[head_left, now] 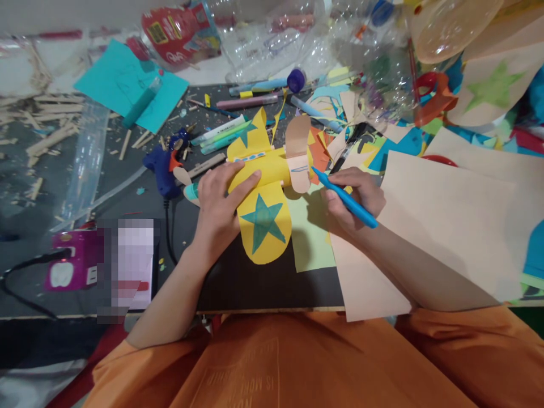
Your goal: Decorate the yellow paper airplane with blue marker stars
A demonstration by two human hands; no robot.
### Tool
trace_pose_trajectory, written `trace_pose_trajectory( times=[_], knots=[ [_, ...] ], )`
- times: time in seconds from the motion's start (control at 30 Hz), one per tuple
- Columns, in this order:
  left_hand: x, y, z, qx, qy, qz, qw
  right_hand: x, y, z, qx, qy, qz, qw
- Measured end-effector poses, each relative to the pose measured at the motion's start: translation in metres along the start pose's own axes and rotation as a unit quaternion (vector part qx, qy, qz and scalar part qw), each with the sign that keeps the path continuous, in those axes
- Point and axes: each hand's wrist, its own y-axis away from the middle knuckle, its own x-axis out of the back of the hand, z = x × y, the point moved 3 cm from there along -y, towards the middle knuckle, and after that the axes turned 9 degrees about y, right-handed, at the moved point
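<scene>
A yellow paper airplane model [266, 168] lies on the dark table, with green stars drawn on its wings and a pale peach tail piece [299, 144]. My left hand [225, 190] rests over the front of its body, fingers wrapped around it and holding it steady. Blue lines are drawn on the lower half of the tail. My right hand [357, 195] grips a blue marker [351, 202], its tip close to the tail's right edge; whether it touches, I cannot tell. Part of a propeller-like piece [192, 191] shows left of my left hand.
A blue glue gun [165, 170] with a cord lies to the left, near a purple power box [72, 266]. Peach paper sheets [450, 209] spread at right. Several markers [223, 134], paper scraps and clear plastic bottles [272, 42] crowd the back. A turquoise sheet [106, 73] lies back left.
</scene>
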Motion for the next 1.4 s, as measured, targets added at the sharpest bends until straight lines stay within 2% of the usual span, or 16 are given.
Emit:
trace_pose_trajectory(
  times=[0.07,0.33,0.63,0.77,0.9,1.03,1.2,1.4],
  knots=[
    [0.0,0.0,0.0,0.012,0.012,-0.002,1.0,0.0,0.0,0.0,0.01,0.003,0.003,1.0],
    [-0.001,0.0,-0.004,0.069,0.055,-0.034,0.995,0.002,-0.002,0.0,-0.016,0.012,-0.057,0.998],
    [0.0,-0.002,-0.001,0.041,0.022,-0.017,0.999,0.0,-0.001,0.0,-0.008,0.027,-0.056,0.998],
    [-0.001,-0.002,-0.001,0.064,0.005,-0.032,0.997,0.001,-0.004,-0.003,0.013,0.035,-0.068,0.997],
    [0.0,-0.002,0.001,0.024,-0.002,-0.011,1.0,0.0,-0.006,-0.004,0.028,0.036,-0.084,0.995],
    [-0.001,-0.001,-0.001,0.038,0.006,-0.018,0.999,-0.002,-0.006,-0.006,0.047,0.016,-0.093,0.994],
    [-0.001,0.001,-0.002,0.01,0.017,-0.004,1.0,-0.003,-0.006,-0.009,0.073,0.025,-0.1,0.992],
    [0.0,-0.001,-0.002,0.038,0.013,-0.022,0.999,-0.007,-0.002,-0.008,0.093,0.037,-0.119,0.988]
  ],
)
